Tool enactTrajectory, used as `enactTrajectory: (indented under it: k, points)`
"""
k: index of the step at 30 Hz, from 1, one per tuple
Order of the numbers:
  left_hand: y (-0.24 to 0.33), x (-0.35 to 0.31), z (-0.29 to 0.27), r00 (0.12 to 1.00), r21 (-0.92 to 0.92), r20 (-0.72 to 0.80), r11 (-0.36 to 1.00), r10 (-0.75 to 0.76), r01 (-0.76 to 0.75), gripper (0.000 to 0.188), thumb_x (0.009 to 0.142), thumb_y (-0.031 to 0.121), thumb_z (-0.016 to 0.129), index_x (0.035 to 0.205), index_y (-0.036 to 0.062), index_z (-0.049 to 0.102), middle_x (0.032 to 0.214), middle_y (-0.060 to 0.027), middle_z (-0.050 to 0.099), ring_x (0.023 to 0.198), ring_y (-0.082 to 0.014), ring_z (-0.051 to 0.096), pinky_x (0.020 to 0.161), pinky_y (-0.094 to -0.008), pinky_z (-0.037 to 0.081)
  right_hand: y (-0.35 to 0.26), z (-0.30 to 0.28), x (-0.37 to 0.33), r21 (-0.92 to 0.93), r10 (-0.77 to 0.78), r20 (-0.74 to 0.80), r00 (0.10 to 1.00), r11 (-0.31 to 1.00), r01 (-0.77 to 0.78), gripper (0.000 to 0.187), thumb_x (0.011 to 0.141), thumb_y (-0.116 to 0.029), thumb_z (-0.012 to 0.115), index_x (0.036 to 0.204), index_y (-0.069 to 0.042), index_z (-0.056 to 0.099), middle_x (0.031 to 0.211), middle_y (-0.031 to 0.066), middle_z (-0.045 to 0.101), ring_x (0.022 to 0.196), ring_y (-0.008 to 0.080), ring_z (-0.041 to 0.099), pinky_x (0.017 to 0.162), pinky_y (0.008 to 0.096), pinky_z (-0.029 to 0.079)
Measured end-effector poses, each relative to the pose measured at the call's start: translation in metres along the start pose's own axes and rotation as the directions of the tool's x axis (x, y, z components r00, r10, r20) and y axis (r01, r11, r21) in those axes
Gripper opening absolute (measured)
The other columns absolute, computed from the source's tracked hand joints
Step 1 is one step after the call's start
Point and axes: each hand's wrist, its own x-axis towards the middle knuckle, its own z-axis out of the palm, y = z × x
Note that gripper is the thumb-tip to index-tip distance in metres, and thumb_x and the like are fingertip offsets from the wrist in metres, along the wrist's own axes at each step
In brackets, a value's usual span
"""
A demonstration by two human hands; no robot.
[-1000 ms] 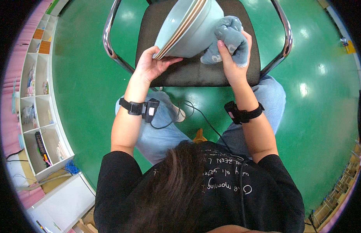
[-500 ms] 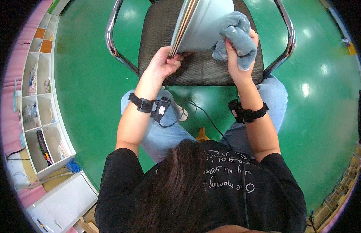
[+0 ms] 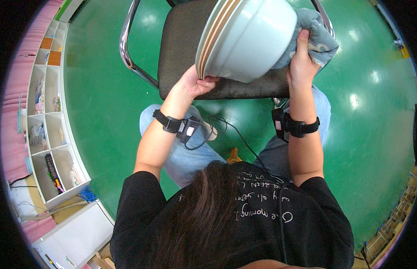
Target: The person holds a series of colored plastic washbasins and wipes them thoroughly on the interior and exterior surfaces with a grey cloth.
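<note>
A stack of nested plastic basins (image 3: 255, 42) is held tilted on its side above the chair seat. The outermost one shown is pale blue, and beige and pale rims line up at its left. My left hand (image 3: 196, 84) is closed on the lower edge of those rims, its fingers partly hidden behind them. A grey-blue cloth (image 3: 317, 38) is bunched in my right hand (image 3: 303, 62), with the thumb on top. The cloth lies against the right end of the basin, by its base. How far it reaches behind the basin is hidden.
Beneath the basins is a black mesh chair seat (image 3: 179, 49) with chrome armrests (image 3: 124, 38) on both sides. A thin black cable (image 3: 237, 130) hangs between my knees. White cubby shelves (image 3: 51, 114) run along the left, beside a pink curtain (image 3: 15, 121). The floor (image 3: 105, 89) is green.
The basins have turned so more of the rounded outer wall shows. My right hand and the cloth have moved right, towards the base. My left hand remains on the rims, slightly lower.
</note>
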Motion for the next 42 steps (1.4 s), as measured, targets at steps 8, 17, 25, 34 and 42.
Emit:
enactTrajectory:
  k: [8, 17, 25, 34, 42]
  points:
    - [-0.024, -0.004, 0.047, 0.908, -0.044, -0.241, 0.931, 0.342, -0.362, 0.029, 0.089, 0.039, 0.047, 0.097, 0.0125, 0.056, 0.075, -0.0044, 0.059, 0.049, -0.0139, 0.05, 0.041, -0.0272, 0.043, 0.019, -0.002, -0.029, -0.175, 0.28, 0.069, 0.957, 0.948, -0.265, 0.033, 0.089, -0.021, 0.062, 0.115, -0.003, 0.054, 0.111, 0.0074, 0.06, 0.102, 0.0163, 0.054, 0.09, 0.0299, 0.042]
    - [0.016, 0.002, 0.01, 0.979, -0.158, 0.093, 0.974, 0.181, -0.165, 0.024, 0.089, 0.028, 0.048, 0.095, 0.0056, 0.055, 0.075, -0.0091, 0.055, 0.04, -0.0098, 0.039, 0.03, -0.0149, 0.028, -0.005, 0.024, -0.057, -0.256, 0.137, 0.509, 0.85, 0.967, -0.002, 0.027, 0.085, -0.011, 0.065, 0.106, -0.005, 0.05, 0.095, 0.0031, 0.056, 0.089, 0.0115, 0.053, 0.081, 0.0265, 0.043]
    - [0.005, 0.006, -0.004, 0.994, -0.109, 0.096, 0.993, 0.059, -0.049, 0.023, 0.09, 0.027, 0.048, 0.096, 0.0056, 0.055, 0.075, -0.0074, 0.053, 0.046, -0.0098, 0.04, 0.031, -0.0144, 0.027, -0.013, 0.016, -0.034, -0.257, 0.006, 0.451, 0.892, 0.958, 0.124, 0.033, 0.084, -0.012, 0.067, 0.11, -0.005, 0.048, 0.098, 0.0029, 0.057, 0.091, 0.0124, 0.054, 0.081, 0.0268, 0.044]
    - [-0.009, 0.001, 0.016, 0.99, -0.087, 0.08, 0.991, 0.113, -0.106, 0.023, 0.09, 0.032, 0.049, 0.093, 0.0102, 0.056, 0.067, -0.0029, 0.053, 0.045, -0.009, 0.042, 0.031, -0.0164, 0.031, 0.0, 0.006, -0.029, -0.251, 0.249, 0.188, 0.95, 0.947, -0.199, 0.025, 0.086, -0.012, 0.066, 0.108, -0.002, 0.058, 0.105, 0.0044, 0.062, 0.096, 0.0137, 0.057, 0.087, 0.0277, 0.044]
    - [0.009, -0.005, 0.001, 0.965, -0.054, 0.099, 0.97, 0.243, -0.238, 0.024, 0.09, 0.035, 0.05, 0.094, 0.0131, 0.058, 0.063, -0.0018, 0.054, 0.04, -0.0083, 0.041, 0.032, -0.0176, 0.033, -0.012, 0.016, -0.048, -0.326, 0.332, 0.459, 0.824, 0.926, -0.192, 0.021, 0.081, -0.007, 0.066, 0.1, -0.001, 0.058, 0.09, 0.0072, 0.064, 0.083, 0.0144, 0.06, 0.076, 0.0281, 0.047]
